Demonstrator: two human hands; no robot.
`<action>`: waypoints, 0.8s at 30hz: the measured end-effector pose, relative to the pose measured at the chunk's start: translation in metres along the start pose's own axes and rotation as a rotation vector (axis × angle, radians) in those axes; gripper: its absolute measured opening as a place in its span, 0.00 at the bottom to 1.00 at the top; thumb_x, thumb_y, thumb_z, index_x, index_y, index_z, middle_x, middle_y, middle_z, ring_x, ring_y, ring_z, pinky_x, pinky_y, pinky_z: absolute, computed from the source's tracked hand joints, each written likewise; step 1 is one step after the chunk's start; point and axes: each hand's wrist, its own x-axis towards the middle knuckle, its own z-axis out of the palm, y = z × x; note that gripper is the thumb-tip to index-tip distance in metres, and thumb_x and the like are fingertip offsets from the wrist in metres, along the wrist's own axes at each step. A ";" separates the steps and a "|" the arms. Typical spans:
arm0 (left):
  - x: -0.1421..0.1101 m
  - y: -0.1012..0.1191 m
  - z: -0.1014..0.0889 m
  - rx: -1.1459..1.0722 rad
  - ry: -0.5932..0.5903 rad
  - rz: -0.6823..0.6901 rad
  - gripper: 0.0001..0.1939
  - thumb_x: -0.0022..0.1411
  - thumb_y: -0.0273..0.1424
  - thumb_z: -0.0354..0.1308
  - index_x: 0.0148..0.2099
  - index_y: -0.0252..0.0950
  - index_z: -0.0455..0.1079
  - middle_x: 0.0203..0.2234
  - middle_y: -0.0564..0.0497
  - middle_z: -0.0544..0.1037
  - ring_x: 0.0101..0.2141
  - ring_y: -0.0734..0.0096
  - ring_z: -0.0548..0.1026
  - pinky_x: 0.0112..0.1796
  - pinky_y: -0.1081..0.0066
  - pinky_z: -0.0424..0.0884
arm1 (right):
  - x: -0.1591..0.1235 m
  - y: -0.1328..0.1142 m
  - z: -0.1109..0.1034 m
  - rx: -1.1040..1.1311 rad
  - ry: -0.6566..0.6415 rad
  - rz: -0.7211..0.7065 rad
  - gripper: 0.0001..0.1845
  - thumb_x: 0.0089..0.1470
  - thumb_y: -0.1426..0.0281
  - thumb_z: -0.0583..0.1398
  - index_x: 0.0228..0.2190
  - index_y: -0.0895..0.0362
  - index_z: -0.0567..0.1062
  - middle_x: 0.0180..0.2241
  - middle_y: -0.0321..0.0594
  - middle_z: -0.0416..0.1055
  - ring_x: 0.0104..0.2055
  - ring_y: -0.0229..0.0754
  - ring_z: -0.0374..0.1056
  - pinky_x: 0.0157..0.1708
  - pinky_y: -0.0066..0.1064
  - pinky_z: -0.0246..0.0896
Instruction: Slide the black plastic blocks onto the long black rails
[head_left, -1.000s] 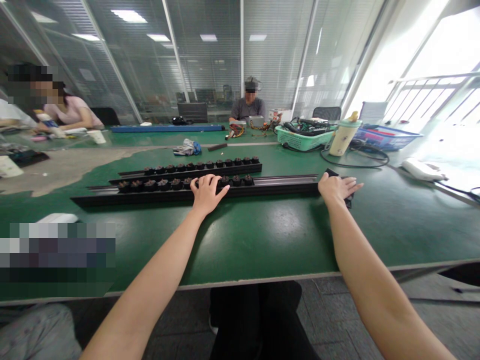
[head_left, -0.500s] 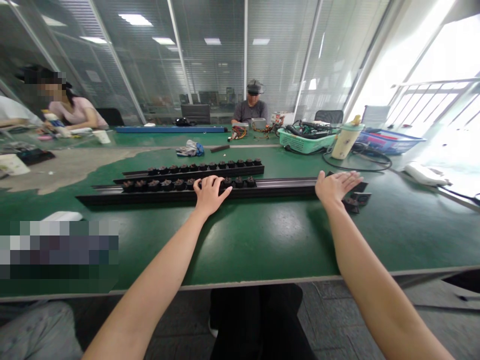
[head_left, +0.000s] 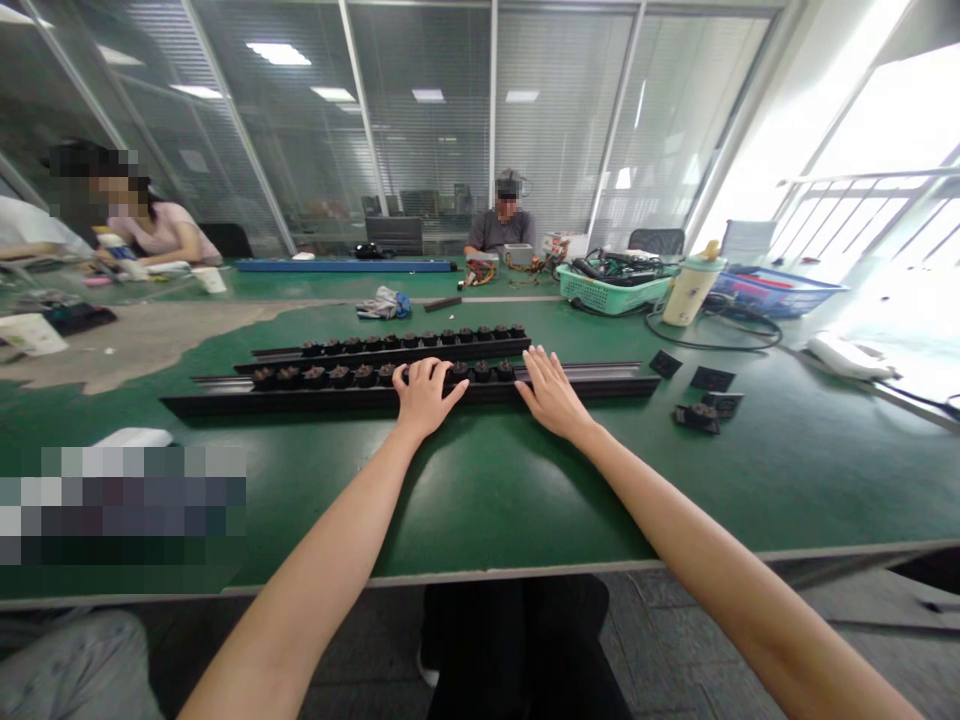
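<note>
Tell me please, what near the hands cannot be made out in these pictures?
All in the head view:
- Dark parts on the black rail: the left hand covers some.
- Small black pieces on the table: too small for detail.
- Blurred patch: hides what lies at lower left.

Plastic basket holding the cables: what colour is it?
The plastic basket is mint green with a mesh pattern, best seen in the head view.

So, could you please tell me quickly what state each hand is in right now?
Left hand: curled over the black parts on the black rail; cannot tell if gripping.
Right hand: open, fingertips on the black rail.
</note>
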 end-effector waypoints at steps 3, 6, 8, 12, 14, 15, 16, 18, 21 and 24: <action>-0.001 0.001 -0.001 0.006 -0.002 0.000 0.23 0.73 0.49 0.50 0.61 0.45 0.72 0.59 0.41 0.74 0.62 0.49 0.66 0.67 0.44 0.47 | 0.014 -0.025 0.010 0.015 -0.039 -0.023 0.36 0.71 0.61 0.47 0.70 0.72 0.56 0.73 0.64 0.50 0.77 0.57 0.41 0.74 0.55 0.39; -0.001 0.000 -0.001 0.003 0.001 0.007 0.23 0.73 0.49 0.50 0.61 0.45 0.72 0.59 0.41 0.74 0.62 0.49 0.66 0.67 0.43 0.47 | 0.034 -0.045 0.019 0.016 -0.037 0.100 0.32 0.69 0.65 0.50 0.67 0.71 0.61 0.69 0.67 0.59 0.73 0.59 0.53 0.71 0.54 0.47; -0.001 0.000 -0.001 -0.003 0.001 0.009 0.23 0.73 0.49 0.50 0.61 0.45 0.72 0.59 0.41 0.74 0.62 0.49 0.66 0.67 0.43 0.46 | 0.045 -0.054 0.021 0.028 -0.048 0.202 0.25 0.70 0.69 0.47 0.61 0.68 0.68 0.61 0.66 0.69 0.67 0.57 0.63 0.67 0.50 0.55; -0.001 -0.001 0.001 -0.005 -0.001 0.013 0.23 0.73 0.49 0.50 0.61 0.44 0.72 0.59 0.40 0.74 0.62 0.49 0.66 0.67 0.43 0.46 | 0.048 -0.060 0.023 0.026 -0.010 0.293 0.19 0.71 0.70 0.47 0.55 0.63 0.72 0.56 0.59 0.72 0.57 0.51 0.71 0.56 0.38 0.64; -0.001 -0.001 0.001 -0.006 0.005 0.021 0.23 0.73 0.49 0.50 0.61 0.43 0.72 0.59 0.40 0.74 0.62 0.49 0.66 0.67 0.43 0.46 | 0.043 -0.060 0.024 0.019 0.049 0.291 0.19 0.72 0.70 0.47 0.55 0.60 0.73 0.56 0.56 0.73 0.56 0.50 0.72 0.54 0.36 0.65; -0.001 -0.001 0.001 -0.008 0.007 0.023 0.23 0.73 0.49 0.50 0.61 0.43 0.72 0.59 0.40 0.74 0.62 0.49 0.66 0.67 0.43 0.46 | 0.040 -0.060 0.024 0.023 0.066 0.289 0.20 0.72 0.70 0.48 0.55 0.60 0.73 0.56 0.55 0.74 0.55 0.51 0.73 0.53 0.36 0.65; -0.001 -0.001 0.001 -0.008 0.006 0.022 0.23 0.73 0.49 0.50 0.61 0.43 0.72 0.59 0.40 0.74 0.62 0.49 0.66 0.67 0.43 0.46 | 0.038 -0.059 0.023 0.030 0.077 0.286 0.20 0.71 0.70 0.48 0.55 0.59 0.74 0.56 0.54 0.74 0.54 0.51 0.73 0.52 0.37 0.66; -0.001 0.000 0.000 -0.004 -0.003 0.012 0.23 0.73 0.49 0.51 0.60 0.44 0.73 0.59 0.41 0.74 0.62 0.48 0.66 0.66 0.43 0.47 | 0.036 -0.058 0.023 0.046 0.084 0.280 0.20 0.71 0.69 0.49 0.56 0.58 0.74 0.57 0.52 0.75 0.53 0.52 0.74 0.50 0.37 0.68; -0.002 0.001 -0.001 -0.002 -0.010 0.001 0.22 0.73 0.48 0.51 0.60 0.44 0.73 0.59 0.41 0.74 0.62 0.48 0.66 0.66 0.43 0.47 | 0.035 -0.056 0.021 0.060 0.089 0.278 0.21 0.71 0.69 0.49 0.57 0.59 0.74 0.59 0.52 0.74 0.55 0.53 0.73 0.51 0.39 0.68; -0.001 0.001 -0.001 -0.003 -0.005 0.007 0.23 0.73 0.48 0.51 0.60 0.43 0.73 0.59 0.41 0.74 0.61 0.49 0.66 0.66 0.43 0.47 | 0.036 -0.053 0.022 0.083 0.096 0.267 0.22 0.71 0.69 0.49 0.57 0.59 0.74 0.60 0.51 0.73 0.57 0.53 0.73 0.52 0.39 0.69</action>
